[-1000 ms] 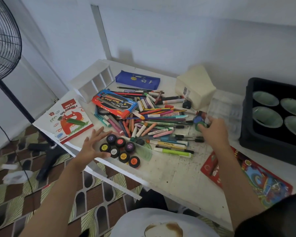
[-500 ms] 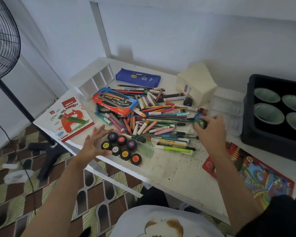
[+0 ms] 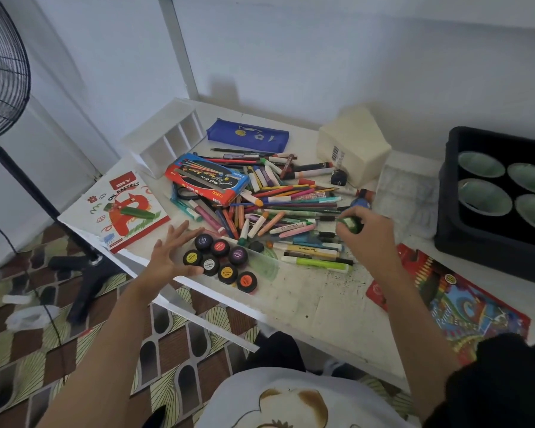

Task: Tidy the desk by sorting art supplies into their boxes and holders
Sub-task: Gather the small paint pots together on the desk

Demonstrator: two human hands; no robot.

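While right hand [image 3: 372, 234] grips green pot [image 3: 349, 224], seemingly

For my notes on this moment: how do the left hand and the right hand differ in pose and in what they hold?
The left hand is open, fingers spread, and holds nothing; the right hand curls round a small green jar. The left hand is beside the black paint pots; the right hand is over the right end of the pen pile. Both hover above the desk.

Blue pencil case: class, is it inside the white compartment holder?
No, the blue pencil case lies on the desk beside the white compartment holder, outside it.
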